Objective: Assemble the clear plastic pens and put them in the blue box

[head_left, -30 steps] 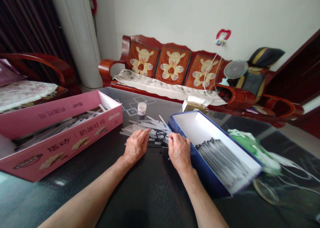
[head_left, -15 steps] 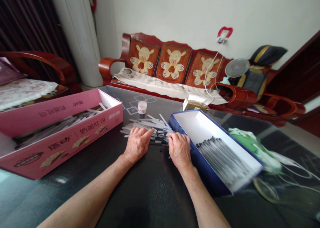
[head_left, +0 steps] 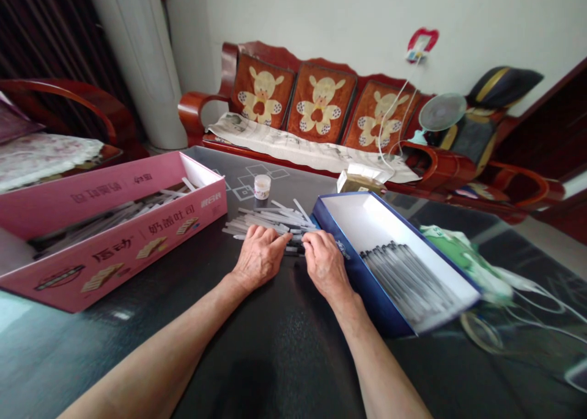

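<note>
**Both hands on strip pile**

Head view: left hand (head_left: 260, 257) lies flat, fingers together, on a loose pile of thin translucent plastic strips (head_left: 270, 222) on the dark table. Right hand (head_left: 324, 263), fingers together and curled, touches the pile's end, grip unclear, just beside a white-lined blue cardboard box (head_left: 362, 269). Long pink cardboard box (head_left: 114, 248) sits left.

A long open carton (head_left: 137, 251) lay on the worktop (head_left: 275, 358) at left, with strips inside. A second open box (head_left: 367, 284) sat at right, a bundle of sticks (head_left: 403, 278) lying in it. A loose pile of strips (head_left: 270, 220) lay between the two. Left hand (head_left: 259, 257) on the pile; right hand (head_left: 324, 263) at its right end, just beside the second box. A small jar (head_left: 262, 186) stood behind the pile, a packet (head_left: 360, 181) behind the second box. A plastic bag (head_left: 463, 263) lay right of that box. Behind the worktop stood a sofa (head_left: 321, 107), a newspaper (head_left: 302, 150) on its seat.
</note>
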`<state>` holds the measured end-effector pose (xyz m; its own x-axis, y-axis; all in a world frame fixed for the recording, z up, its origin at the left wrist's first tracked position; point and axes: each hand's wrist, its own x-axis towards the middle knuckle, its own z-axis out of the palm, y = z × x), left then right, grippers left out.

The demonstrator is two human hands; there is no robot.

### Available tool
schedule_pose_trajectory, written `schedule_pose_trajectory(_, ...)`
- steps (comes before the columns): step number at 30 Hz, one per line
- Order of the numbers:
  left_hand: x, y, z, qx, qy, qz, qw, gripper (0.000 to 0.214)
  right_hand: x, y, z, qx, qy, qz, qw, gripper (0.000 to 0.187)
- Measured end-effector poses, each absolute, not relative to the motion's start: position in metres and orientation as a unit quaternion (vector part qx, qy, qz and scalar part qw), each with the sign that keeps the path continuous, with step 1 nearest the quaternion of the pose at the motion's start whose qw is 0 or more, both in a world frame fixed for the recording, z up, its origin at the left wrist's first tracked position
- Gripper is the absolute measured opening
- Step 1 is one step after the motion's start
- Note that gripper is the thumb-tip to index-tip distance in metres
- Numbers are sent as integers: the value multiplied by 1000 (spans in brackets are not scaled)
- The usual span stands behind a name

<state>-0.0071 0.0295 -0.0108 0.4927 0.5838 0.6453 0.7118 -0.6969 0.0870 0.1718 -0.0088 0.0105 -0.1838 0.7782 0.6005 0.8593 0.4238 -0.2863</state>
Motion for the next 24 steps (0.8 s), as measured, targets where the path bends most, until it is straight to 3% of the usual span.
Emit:
schedule_pose_trajectory(8,-5,28,-11,-830,-410,-370,76,27,152,-9,2,-521,-658,47,542,23)
schedule_pose_trajectory(11,-5,29,-13,-833,-400,-375,70,27,154,-6,-3,-576,-570,108,576,16)
schedule_pose_trajectory(15,-4,29,-14,-854,-362,-369,61,30,151,-4,-5,-569,-493,253,608,21)
schedule_pose_trajectory(18,-4,30,-15,-863,-347,-363,54,33,150,-5,-2,-548,-522,290,586,19)
schedule_pose_trajectory(20,-5,31,-16,-858,-353,-369,53,33,155,-7,1,-553,-587,227,546,18)
schedule_pose_trajectory(24,-6,33,-17,-851,-362,-376,55,33,170,-12,7,-565,-735,64,368,12)
